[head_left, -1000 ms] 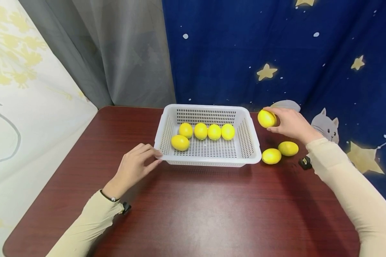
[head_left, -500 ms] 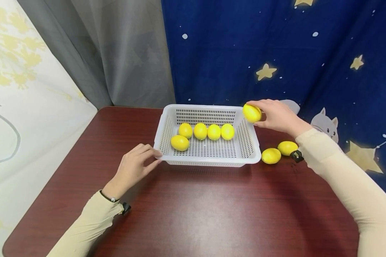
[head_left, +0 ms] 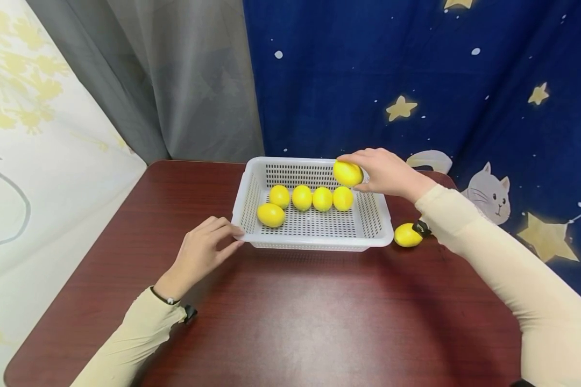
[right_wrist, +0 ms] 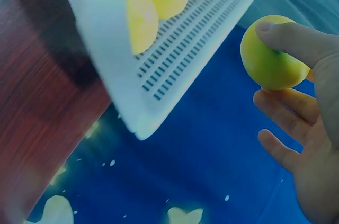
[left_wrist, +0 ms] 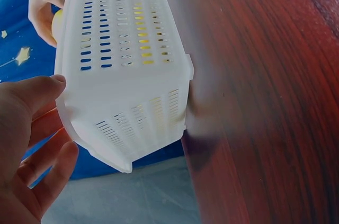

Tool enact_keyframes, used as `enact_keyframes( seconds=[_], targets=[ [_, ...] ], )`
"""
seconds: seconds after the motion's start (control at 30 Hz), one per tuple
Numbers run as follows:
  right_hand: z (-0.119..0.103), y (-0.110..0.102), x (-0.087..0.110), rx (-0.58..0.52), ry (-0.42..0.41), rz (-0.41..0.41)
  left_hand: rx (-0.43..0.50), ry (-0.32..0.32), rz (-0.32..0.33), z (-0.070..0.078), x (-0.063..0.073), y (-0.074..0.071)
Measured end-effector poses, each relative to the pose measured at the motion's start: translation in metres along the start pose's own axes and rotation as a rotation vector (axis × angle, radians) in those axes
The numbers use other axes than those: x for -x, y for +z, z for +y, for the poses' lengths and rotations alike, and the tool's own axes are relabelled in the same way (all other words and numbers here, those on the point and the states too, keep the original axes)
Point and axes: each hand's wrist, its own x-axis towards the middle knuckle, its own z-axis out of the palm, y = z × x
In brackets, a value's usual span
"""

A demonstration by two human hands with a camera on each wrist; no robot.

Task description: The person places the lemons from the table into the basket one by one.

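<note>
A white perforated plastic basket (head_left: 314, 241) holds several yellow lemons, most in a row with one lemon (head_left: 271, 215) in front at the left end. My left hand (head_left: 199, 251) pinches the basket's front left corner; in the left wrist view the thumb lies on the rim. Above the back right part of the basket, my right hand (head_left: 389, 173) grips a lemon (head_left: 347, 173) between thumb and fingers. The right wrist view shows this lemon (right_wrist: 273, 57) has a greenish patch, with the thumb over it. Right of the basket another lemon (head_left: 408, 235) lies on the table, partly behind the wrist camera.
The basket stands near the far edge of a dark red wooden table (head_left: 290, 322). Behind it hang a blue star-patterned curtain (head_left: 329, 80) and a grey curtain (head_left: 208, 80). A white patterned cloth (head_left: 39, 177) hangs at the left.
My right hand has carried its lemon leftward from beside the basket to above it. One of the two table lemons is now hidden behind the right sleeve. The left hand has stayed put.
</note>
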Motion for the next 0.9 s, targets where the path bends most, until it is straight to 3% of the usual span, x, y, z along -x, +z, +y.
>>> enact_keyframes(
  seconds=[0.27, 0.9],
  targets=[
    [-0.018, 0.002, -0.018, 0.017, -0.053, -0.036, 0.005, 0.002, -0.003, 0.0, 0.001, 0.0],
    [-0.045, 0.018, -0.053, 0.001, -0.177, -0.01, -0.001, -0.011, -0.016, 0.0, 0.0, 0.0]
  ],
)
